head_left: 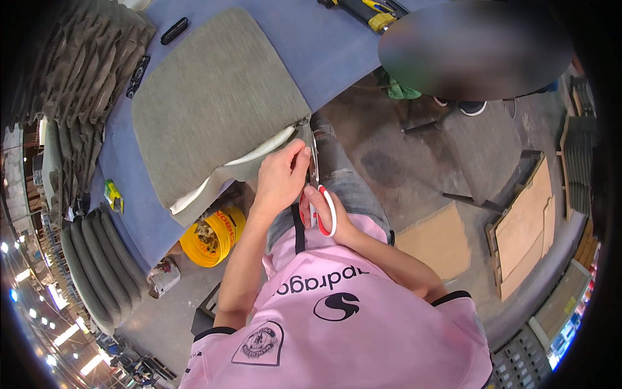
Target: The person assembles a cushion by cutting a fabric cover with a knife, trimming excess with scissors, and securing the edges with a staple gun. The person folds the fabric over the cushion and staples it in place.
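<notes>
Left hand (280,176): pinches the corner of the cushion (214,104) where it hangs over the table (337,45) edge; fingers (299,154) closed on the loose fabric, which seems to keep it taut and away from the blades.
Right hand (324,217): fingers through the red-and-white handles of the scissors (317,188), closed around them; the blades point up toward the corner, right beside the left hand's fingertips.
Scissors: blades look nearly together; whether they bite fabric or thread I cannot tell.
Cushion place: flat on the blue table, near edge and one corner past the rim, likely so that the corner can be reached from below.
Cushion look: grey ribbed fabric, square with rounded corners; along the near edge a white filling or lining shows in an open seam, with a grey flap drooping under it.
Stack (84,65): more grey cushions piled at the table's left end, another row (97,259) standing lower down.
Bucket (210,236): yellow, on the floor under the table edge, holding scraps.
Boards (525,227): wooden panels on the floor to the right.
</notes>
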### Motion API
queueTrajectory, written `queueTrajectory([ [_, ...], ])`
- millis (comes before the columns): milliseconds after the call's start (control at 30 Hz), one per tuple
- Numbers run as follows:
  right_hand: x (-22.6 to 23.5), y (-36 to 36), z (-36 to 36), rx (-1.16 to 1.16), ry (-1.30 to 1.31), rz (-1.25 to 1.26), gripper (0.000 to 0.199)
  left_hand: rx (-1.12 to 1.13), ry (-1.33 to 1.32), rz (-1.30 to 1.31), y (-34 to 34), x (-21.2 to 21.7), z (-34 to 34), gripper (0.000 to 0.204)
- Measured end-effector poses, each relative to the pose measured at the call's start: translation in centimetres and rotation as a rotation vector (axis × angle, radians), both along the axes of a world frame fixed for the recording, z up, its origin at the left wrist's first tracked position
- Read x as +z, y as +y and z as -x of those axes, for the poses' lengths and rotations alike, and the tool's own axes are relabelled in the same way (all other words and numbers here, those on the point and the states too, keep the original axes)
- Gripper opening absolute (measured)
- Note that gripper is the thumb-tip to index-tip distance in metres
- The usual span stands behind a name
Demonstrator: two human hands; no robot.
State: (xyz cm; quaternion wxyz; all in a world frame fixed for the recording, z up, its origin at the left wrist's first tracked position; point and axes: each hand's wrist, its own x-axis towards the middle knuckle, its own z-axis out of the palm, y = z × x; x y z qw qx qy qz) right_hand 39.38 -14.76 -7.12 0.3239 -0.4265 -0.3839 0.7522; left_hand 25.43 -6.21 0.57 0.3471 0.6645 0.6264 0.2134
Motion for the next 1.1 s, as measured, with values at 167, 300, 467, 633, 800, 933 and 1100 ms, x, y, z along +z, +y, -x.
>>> queueTrajectory([
  [167,-1.2,2.2,-0.2,-0.055,0.178,0.085,0.055,-0.005,-0.037,0.109,0.3,0.9,-0.5,0.027],
  [300,-2.6,2.6,-0.1,-0.046,0.086,-0.103,0.056,0.003,-0.033,0.045,-0.1,0.0,-0.4,0.027],
  [467,-2.5,2.2,-1.1,-0.071,0.047,-0.032,0.058,0.044,-0.082,-0.020,-0.2,-0.8,-0.5,0.026],
  [633,-1.1,2.8,-2.4,-0.073,0.016,0.020,0.049,0.055,-0.098,0.002,-0.6,-1.0,-0.7,0.022],
  [800,-1.4,3.2,-4.1,-0.023,0.027,0.064,0.042,0.107,-0.184,-0.290,-1.3,-3.1,-0.1,0.012],
  [933,-1.7,4.1,-6.0,0.074,0.033,0.131,0.045,0.323,-0.415,-0.011,0.5,0.2,-0.9,0.013],
  [1100,-1.8,5.1,-6.6,0.121,0.023,0.098,0.050,-0.031,0.156,-0.528,3.0,-0.1,-0.6,0.031],
])
